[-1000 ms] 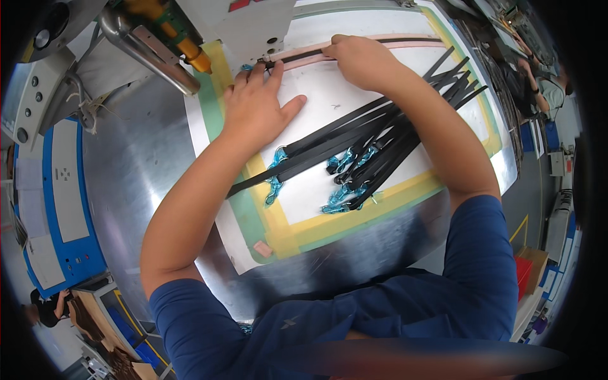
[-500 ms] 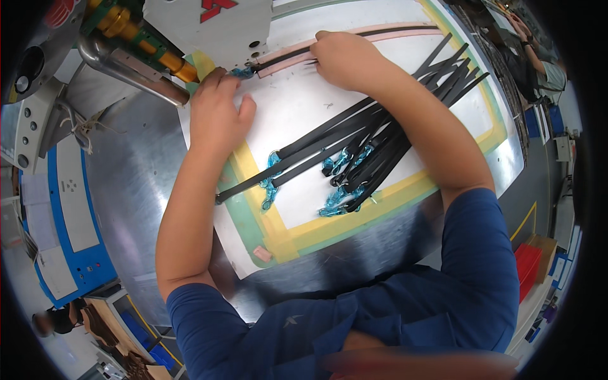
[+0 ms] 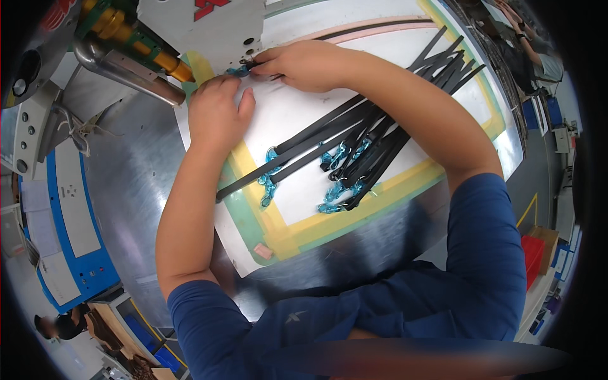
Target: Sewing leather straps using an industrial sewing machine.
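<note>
Head view: right grip [image 3: 305, 66] half-curled at blue-clipped black strap [image 3: 380, 27], hold unclear

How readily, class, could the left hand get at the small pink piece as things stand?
Probably yes: the pink piece lies uncovered, and the left hand would seemingly need only to draw back past the black strap end.

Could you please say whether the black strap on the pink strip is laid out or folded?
Laid out: the black strap runs in one long line along the pink strip; the right hand hides part of it.
</note>
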A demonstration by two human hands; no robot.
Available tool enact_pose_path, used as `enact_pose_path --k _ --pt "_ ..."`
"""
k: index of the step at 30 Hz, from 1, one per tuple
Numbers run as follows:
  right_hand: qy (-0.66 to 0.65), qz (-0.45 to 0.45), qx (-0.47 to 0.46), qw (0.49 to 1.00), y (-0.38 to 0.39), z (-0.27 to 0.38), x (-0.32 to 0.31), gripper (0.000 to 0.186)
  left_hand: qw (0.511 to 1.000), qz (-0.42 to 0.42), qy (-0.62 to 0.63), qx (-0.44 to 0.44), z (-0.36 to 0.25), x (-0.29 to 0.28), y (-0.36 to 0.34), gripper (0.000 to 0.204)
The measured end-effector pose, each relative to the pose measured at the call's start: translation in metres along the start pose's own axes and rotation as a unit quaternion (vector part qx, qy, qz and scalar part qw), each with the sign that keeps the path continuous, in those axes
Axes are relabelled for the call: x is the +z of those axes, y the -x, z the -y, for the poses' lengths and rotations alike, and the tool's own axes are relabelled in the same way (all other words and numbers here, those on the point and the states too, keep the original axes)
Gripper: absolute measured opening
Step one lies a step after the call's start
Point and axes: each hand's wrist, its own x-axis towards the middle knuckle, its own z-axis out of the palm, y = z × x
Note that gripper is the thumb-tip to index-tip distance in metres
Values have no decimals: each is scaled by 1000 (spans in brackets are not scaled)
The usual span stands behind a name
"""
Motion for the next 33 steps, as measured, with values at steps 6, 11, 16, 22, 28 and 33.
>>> enact_pose_path --k 6,11,16,22,28,33 --pt "-61 101 14 993 3 19 -19 47 997 -76 -16 17 -5 -4 1 22" --pt "-228 68 -51 970 27 16 -28 36 995 -94 30 7 6 -3 7 25" --pt "-72 -66 93 991 40 -9 -16 27 997 5 -23 79 -15 3 1 46" --pt "-63 -96 67 991 42 -18 -1 32 997 50 0 62 -1 6 -5 47" --pt "-31 -78 99 992 41 -9 1 32 991 101 16 -89 -4 -15 -11 40" --pt "2 -86 90 992 39 -6 6 33 997 43 34 61 0 -1 -5 53"
